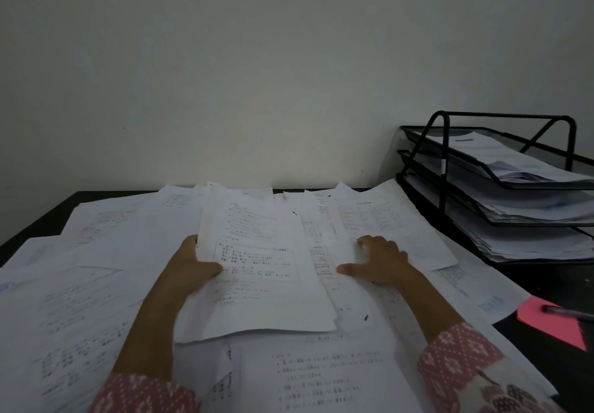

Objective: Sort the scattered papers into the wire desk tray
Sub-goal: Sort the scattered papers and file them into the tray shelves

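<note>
Mostly loose printed papers (pixel 96 309) spread over dark bench (pixel 35 219), overlapping, text too blurred to read. Landmark: black wire desk tray (pixel 501 187), three tiers, standing at far right of bench against pale wall (pixel 257 58). All three tiers already holding paper stacks; top tier sheets sloping toward near side.

Left of tray, mid-bench: small stack of sheets (pixel 257 271) lifted at its left edge, right part lying on the papers underneath. Left hand (pixel 189 268) at that left edge, grip clamped on stack, thumb on top of the page, fingers tucked under. Right hand (pixel 379 261) between stack and tray, nearer the stack, grip apart, fingers spread and pressing flat on a sheet below, thumb pointing at the stack's right edge. Cannot tell if thumb touches the stack.

Another sheet (pixel 395 219) running from right hand toward tray base, far corner just beside lowest tier.

In front of tray, near right edge of bench: pink note (pixel 546 322) with dark pen (pixel 569 313) lying on it. Patterned pink sleeves (pixel 456 361) on both forearms, bottom of view.
</note>
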